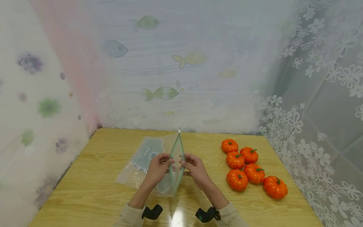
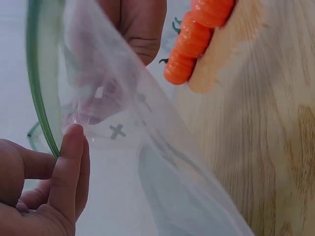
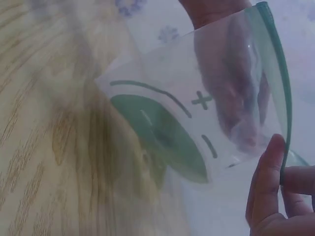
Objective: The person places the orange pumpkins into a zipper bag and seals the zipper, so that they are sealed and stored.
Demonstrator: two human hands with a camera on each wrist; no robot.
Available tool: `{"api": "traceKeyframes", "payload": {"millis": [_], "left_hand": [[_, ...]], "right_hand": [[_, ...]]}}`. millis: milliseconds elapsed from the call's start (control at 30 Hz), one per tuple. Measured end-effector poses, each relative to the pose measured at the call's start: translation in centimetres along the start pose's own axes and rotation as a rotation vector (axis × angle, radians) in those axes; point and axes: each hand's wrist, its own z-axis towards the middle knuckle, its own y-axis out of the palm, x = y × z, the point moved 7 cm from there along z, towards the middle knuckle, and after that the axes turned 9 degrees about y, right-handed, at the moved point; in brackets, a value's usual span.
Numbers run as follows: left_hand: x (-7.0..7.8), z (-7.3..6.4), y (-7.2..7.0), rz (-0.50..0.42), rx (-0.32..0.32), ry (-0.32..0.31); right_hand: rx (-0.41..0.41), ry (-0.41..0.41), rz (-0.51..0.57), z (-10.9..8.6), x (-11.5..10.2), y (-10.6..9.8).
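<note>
A clear zip bag with a green zip edge (image 1: 179, 142) is pulled apart at its mouth, which forms a narrow diamond in the head view. My left hand (image 1: 159, 168) pinches one lip between thumb and fingers. On the opposite lip, my right hand (image 1: 197, 170) does the same. In the right wrist view the bag (image 3: 157, 132) shows green printed shapes and a plus mark, and the other hand shows through its film. The left wrist view has the left fingers (image 2: 69, 167) at the green edge. A white slider sits at the mouth's far end.
More clear plastic with a pale blue-green print (image 1: 148, 154) lies flat on the wooden table (image 1: 107, 151), left of the hands. Several orange toy pumpkins (image 1: 254, 173) with green stems stand to the right. Patterned curtains (image 1: 184, 63) border the table's back and sides.
</note>
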Motion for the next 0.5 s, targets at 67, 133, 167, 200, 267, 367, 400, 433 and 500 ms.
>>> {"api": "traceKeyframes", "payload": {"millis": [67, 133, 167, 200, 267, 367, 400, 433, 500], "left_hand": [[0.1, -0.1, 0.0, -0.001, 0.007, -0.011], [0.1, -0.2, 0.0, 0.004, 0.001, -0.016], [0.1, -0.2, 0.1, 0.004, -0.002, -0.017], [0.1, -0.2, 0.1, 0.003, -0.006, -0.017], [0.2, -0.2, 0.2, 0.02, -0.013, -0.009], [0.4, -0.2, 0.2, 0.035, -0.013, -0.001], [0.4, -0.2, 0.1, 0.041, -0.012, -0.001], [0.4, -0.1, 0.1, 0.044, -0.011, -0.001], [0.6, -0.2, 0.0, 0.032, -0.01, -0.005]], "right_hand": [[-0.027, 0.012, -0.008, -0.3, -0.1, 0.1], [-0.05, 0.02, -0.014, -0.5, -0.3, 0.3], [-0.059, 0.023, -0.016, -0.6, -0.4, 0.3], [-0.065, 0.024, -0.017, -0.7, -0.4, 0.3], [-0.071, 0.024, -0.015, -0.8, -0.6, 0.3], [-0.074, 0.022, -0.013, -1.0, -0.9, 0.2], [-0.077, 0.02, -0.013, -1.1, -0.9, 0.2], [-0.08, 0.02, -0.016, -1.2, -1.0, 0.1], [-0.086, 0.018, -0.022, -1.2, -1.1, 0.0]]}}
